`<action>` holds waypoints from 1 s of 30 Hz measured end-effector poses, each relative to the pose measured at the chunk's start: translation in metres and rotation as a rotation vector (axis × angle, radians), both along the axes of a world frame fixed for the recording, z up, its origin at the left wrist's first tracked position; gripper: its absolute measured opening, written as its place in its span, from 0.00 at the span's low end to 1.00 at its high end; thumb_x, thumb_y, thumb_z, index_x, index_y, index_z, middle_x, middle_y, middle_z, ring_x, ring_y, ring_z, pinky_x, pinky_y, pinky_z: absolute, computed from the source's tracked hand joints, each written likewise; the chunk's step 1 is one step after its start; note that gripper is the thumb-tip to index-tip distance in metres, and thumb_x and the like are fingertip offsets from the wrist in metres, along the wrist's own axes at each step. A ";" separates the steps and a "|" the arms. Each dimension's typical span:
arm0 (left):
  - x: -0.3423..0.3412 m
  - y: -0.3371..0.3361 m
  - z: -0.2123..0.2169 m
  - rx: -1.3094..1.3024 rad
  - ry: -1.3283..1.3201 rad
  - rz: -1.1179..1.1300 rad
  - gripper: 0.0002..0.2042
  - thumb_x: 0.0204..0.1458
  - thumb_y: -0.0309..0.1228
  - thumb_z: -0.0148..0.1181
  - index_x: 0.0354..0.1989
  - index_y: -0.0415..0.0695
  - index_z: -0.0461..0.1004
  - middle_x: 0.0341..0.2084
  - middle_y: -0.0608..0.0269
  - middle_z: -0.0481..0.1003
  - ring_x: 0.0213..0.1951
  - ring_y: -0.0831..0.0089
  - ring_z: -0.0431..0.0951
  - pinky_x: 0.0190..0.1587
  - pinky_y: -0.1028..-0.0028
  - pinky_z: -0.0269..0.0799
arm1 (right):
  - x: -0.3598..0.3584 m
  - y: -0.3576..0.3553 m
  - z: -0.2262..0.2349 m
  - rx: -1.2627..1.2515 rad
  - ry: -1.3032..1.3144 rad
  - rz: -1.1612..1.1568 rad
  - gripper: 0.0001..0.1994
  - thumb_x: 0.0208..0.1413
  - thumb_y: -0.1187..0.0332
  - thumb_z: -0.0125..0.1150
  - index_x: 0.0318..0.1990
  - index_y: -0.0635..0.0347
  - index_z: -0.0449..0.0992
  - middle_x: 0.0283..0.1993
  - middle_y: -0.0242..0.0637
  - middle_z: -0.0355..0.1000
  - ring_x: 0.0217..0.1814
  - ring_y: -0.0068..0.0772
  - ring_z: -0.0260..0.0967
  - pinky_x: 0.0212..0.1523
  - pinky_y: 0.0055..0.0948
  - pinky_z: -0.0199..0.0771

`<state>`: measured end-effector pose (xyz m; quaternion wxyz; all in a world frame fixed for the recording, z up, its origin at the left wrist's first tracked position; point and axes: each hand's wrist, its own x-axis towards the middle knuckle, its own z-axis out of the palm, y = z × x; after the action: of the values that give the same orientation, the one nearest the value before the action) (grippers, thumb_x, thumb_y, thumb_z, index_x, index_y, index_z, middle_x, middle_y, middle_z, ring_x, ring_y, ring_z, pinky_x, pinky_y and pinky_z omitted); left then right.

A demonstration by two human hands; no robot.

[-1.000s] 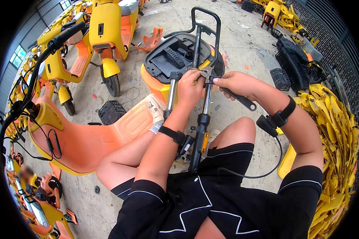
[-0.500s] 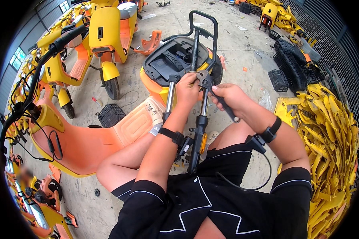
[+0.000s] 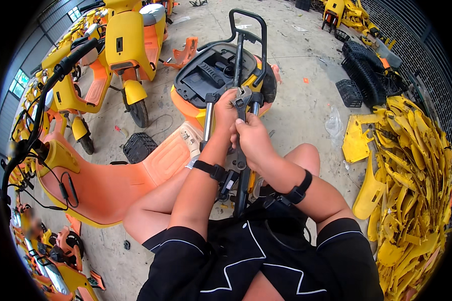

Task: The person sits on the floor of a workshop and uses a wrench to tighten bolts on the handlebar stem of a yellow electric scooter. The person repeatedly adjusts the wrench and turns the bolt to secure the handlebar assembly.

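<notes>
A front fork with two chrome tubes and a black stem lies between my knees, its black lower leg toward my body. My right hand is wrapped round the handle of an adjustable wrench. The wrench's jaws point away from me and show beside the fork's clamp; whether they grip anything cannot be made out. Between the tubes, my left hand is closed right beside the wrench head. Its fingertips are partly hidden, and so is whatever they hold.
Ahead stands a scooter's rear body with an open dark compartment. An orange footboard shell with handlebars is at left. Parked yellow scooters line the far left. Yellow panels pile up at right, near black baskets.
My right hand has swung left and inward with the wrench. Its handle, slanted to the right before, now points back toward me. My left hand has shifted slightly left.
</notes>
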<state>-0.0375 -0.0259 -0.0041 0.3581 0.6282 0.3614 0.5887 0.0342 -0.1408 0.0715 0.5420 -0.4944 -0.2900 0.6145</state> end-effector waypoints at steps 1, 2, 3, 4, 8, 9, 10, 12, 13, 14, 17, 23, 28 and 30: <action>-0.001 -0.001 0.000 0.034 0.037 0.014 0.13 0.54 0.14 0.57 0.45 0.36 0.82 0.43 0.62 0.79 0.44 0.74 0.77 0.49 0.75 0.72 | 0.003 -0.003 0.003 -0.001 -0.065 0.048 0.07 0.73 0.67 0.45 0.47 0.60 0.67 0.36 0.33 0.70 0.30 0.24 0.67 0.31 0.28 0.71; 0.001 -0.004 0.000 -0.012 0.020 0.026 0.14 0.51 0.12 0.58 0.45 0.36 0.82 0.44 0.61 0.80 0.45 0.73 0.78 0.50 0.75 0.73 | 0.007 -0.005 0.005 0.005 -0.107 0.078 0.06 0.73 0.68 0.45 0.47 0.60 0.66 0.37 0.33 0.70 0.29 0.24 0.68 0.30 0.28 0.72; 0.002 -0.006 0.002 0.014 0.026 0.026 0.14 0.51 0.12 0.59 0.45 0.37 0.82 0.44 0.60 0.80 0.45 0.72 0.79 0.51 0.74 0.73 | 0.010 -0.009 0.009 0.000 -0.116 0.098 0.06 0.73 0.68 0.45 0.48 0.60 0.67 0.38 0.33 0.70 0.29 0.24 0.69 0.30 0.28 0.72; 0.002 -0.007 0.003 0.039 0.033 0.026 0.14 0.50 0.12 0.59 0.44 0.37 0.83 0.44 0.59 0.80 0.45 0.70 0.79 0.51 0.74 0.73 | 0.014 -0.014 0.015 -0.005 -0.124 0.120 0.07 0.73 0.68 0.45 0.48 0.60 0.67 0.38 0.33 0.71 0.28 0.24 0.70 0.30 0.28 0.73; 0.006 -0.012 0.012 0.126 0.102 0.083 0.13 0.49 0.14 0.61 0.43 0.36 0.82 0.42 0.56 0.82 0.46 0.64 0.81 0.51 0.71 0.75 | 0.037 -0.021 0.030 -0.004 -0.166 0.227 0.09 0.73 0.67 0.43 0.48 0.63 0.66 0.39 0.37 0.71 0.25 0.25 0.70 0.27 0.29 0.73; 0.005 -0.012 0.013 0.130 0.114 0.098 0.12 0.49 0.15 0.62 0.43 0.36 0.82 0.42 0.56 0.82 0.45 0.63 0.82 0.51 0.71 0.75 | 0.045 -0.023 0.035 -0.007 -0.186 0.271 0.10 0.73 0.66 0.44 0.50 0.63 0.67 0.38 0.36 0.71 0.25 0.24 0.70 0.27 0.29 0.73; 0.004 -0.012 0.013 0.182 0.118 0.098 0.11 0.51 0.16 0.62 0.43 0.35 0.82 0.42 0.55 0.82 0.44 0.62 0.82 0.49 0.71 0.76 | 0.054 -0.023 0.041 -0.010 -0.206 0.315 0.11 0.73 0.66 0.44 0.52 0.63 0.68 0.38 0.35 0.71 0.26 0.24 0.71 0.28 0.28 0.73; 0.006 -0.011 0.010 0.177 0.078 0.099 0.10 0.53 0.16 0.61 0.43 0.35 0.81 0.42 0.55 0.82 0.43 0.63 0.82 0.47 0.71 0.76 | 0.076 -0.017 0.046 -0.015 -0.303 0.370 0.12 0.72 0.66 0.46 0.54 0.63 0.70 0.36 0.33 0.71 0.27 0.23 0.71 0.29 0.27 0.73; 0.005 -0.010 0.008 0.175 0.058 0.103 0.09 0.54 0.16 0.61 0.43 0.34 0.81 0.41 0.55 0.81 0.43 0.63 0.82 0.47 0.72 0.76 | 0.089 -0.009 0.047 -0.019 -0.379 0.386 0.13 0.72 0.66 0.47 0.55 0.62 0.71 0.36 0.31 0.71 0.27 0.22 0.70 0.29 0.26 0.73; 0.005 -0.010 0.008 0.166 0.045 0.076 0.08 0.56 0.16 0.60 0.42 0.33 0.80 0.40 0.55 0.81 0.41 0.64 0.82 0.45 0.72 0.76 | 0.103 -0.001 0.047 -0.028 -0.456 0.397 0.14 0.71 0.65 0.48 0.56 0.62 0.73 0.35 0.30 0.71 0.28 0.21 0.70 0.29 0.26 0.72; 0.009 -0.011 0.012 0.191 0.031 0.103 0.06 0.53 0.17 0.63 0.40 0.34 0.80 0.36 0.54 0.80 0.35 0.62 0.82 0.40 0.71 0.77 | 0.138 0.032 0.049 -0.072 -0.701 0.476 0.12 0.70 0.65 0.52 0.50 0.61 0.78 0.32 0.27 0.70 0.27 0.19 0.68 0.29 0.23 0.69; 0.009 -0.010 0.009 0.190 0.062 0.101 0.07 0.55 0.19 0.63 0.42 0.33 0.80 0.38 0.55 0.80 0.38 0.65 0.81 0.43 0.72 0.76 | 0.156 0.081 0.081 0.117 -1.172 0.616 0.13 0.66 0.67 0.54 0.49 0.63 0.82 0.28 0.32 0.72 0.26 0.24 0.67 0.28 0.30 0.69; 0.009 -0.009 0.009 0.201 0.089 0.126 0.07 0.54 0.19 0.64 0.42 0.32 0.79 0.37 0.53 0.80 0.38 0.61 0.80 0.43 0.71 0.75 | 0.149 0.105 0.097 0.219 -1.269 0.684 0.13 0.64 0.68 0.54 0.47 0.62 0.83 0.25 0.29 0.70 0.26 0.23 0.66 0.29 0.30 0.66; 0.008 -0.010 0.010 0.198 0.090 0.130 0.07 0.54 0.18 0.64 0.41 0.32 0.79 0.37 0.53 0.80 0.38 0.60 0.80 0.43 0.70 0.75 | 0.147 0.109 0.101 0.221 -1.306 0.739 0.13 0.64 0.68 0.54 0.46 0.62 0.83 0.25 0.29 0.70 0.27 0.25 0.67 0.30 0.31 0.67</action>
<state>-0.0297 -0.0355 0.0057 0.2389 0.6615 0.3570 0.6147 0.1810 -0.0320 0.1723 0.0653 -0.5714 -0.7587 0.3060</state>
